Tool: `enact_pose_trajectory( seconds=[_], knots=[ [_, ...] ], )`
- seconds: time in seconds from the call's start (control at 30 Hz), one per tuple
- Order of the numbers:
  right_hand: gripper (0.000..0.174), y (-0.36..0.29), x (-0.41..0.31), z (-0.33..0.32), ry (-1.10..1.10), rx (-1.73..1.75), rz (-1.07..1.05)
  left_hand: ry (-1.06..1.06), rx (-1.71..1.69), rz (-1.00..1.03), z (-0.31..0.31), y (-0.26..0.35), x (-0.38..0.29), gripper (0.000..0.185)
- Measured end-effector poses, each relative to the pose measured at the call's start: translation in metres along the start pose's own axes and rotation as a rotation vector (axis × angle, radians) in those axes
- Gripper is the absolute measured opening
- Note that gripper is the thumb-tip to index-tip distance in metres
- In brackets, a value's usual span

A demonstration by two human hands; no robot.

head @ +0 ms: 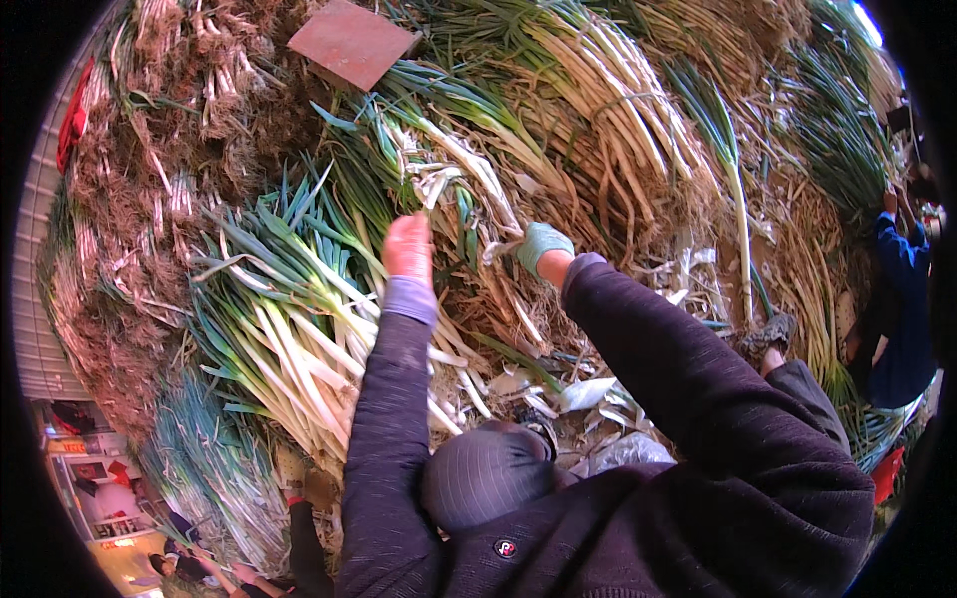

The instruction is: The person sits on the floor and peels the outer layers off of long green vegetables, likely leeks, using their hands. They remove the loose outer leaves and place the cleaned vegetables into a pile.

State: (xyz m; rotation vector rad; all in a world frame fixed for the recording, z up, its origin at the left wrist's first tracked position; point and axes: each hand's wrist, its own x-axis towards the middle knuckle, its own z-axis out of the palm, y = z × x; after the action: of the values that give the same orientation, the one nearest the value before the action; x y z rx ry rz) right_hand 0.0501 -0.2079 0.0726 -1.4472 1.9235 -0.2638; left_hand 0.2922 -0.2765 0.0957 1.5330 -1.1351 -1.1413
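Observation:
My right hand (544, 247), in a pale green glove, is closed around the root end of a long green onion (475, 161). The stalk runs up and left from the glove towards green leaves. My left hand (408, 243) looks bare and lies left of that stalk, just below loose whitish outer leaves (435, 183). Its fingertips are partly hidden, so its hold on those leaves cannot be told. Below and left of it lies a pile of pale-stemmed green onions (299, 336).
A reddish square board (354, 43) rests above the hands. Rooty onion bundles (209, 97) are stacked at left, a tied bundle (620, 105) at upper right. Peeled scraps (587, 392) litter the ground. A co-worker in blue (901, 314) is at far right; other people's arms show lower left.

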Motion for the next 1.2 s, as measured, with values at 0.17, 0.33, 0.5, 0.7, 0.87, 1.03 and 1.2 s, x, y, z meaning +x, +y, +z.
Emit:
enact_pose_trajectory(
  seconds=[0.17,0.33,0.5,0.7,0.87,1.03,1.2],
  knots=[
    [0.054,0.015,-0.004,-0.015,-0.165,-0.133,-0.081,-0.174,-0.196,-0.193,0.054,-0.009,0.000,0.042],
    [0.074,0.093,-0.104,-0.045,-0.274,-0.201,-0.272,-0.230,-0.493,-0.308,0.083,-0.009,0.036,0.035],
    [0.039,0.168,-0.192,-0.027,-0.207,0.135,-0.049,-0.342,-0.236,-0.418,0.138,-0.013,-0.018,0.036],
    [0.035,0.172,-0.186,-0.009,0.130,0.271,0.036,-0.965,0.903,-0.074,0.166,-0.059,-0.161,0.088],
    [0.034,0.144,-0.174,0.006,0.202,0.496,0.108,-0.471,-0.435,-0.943,0.161,-0.094,-0.206,0.038],
    [0.044,0.133,-0.210,0.008,-0.146,1.558,0.061,-0.464,-0.781,-0.913,0.170,-0.101,-0.178,0.037],
    [0.046,0.103,-0.250,0.005,0.187,0.795,0.005,-0.302,-0.848,-0.833,0.201,-0.095,-0.179,0.033]
  ],
)
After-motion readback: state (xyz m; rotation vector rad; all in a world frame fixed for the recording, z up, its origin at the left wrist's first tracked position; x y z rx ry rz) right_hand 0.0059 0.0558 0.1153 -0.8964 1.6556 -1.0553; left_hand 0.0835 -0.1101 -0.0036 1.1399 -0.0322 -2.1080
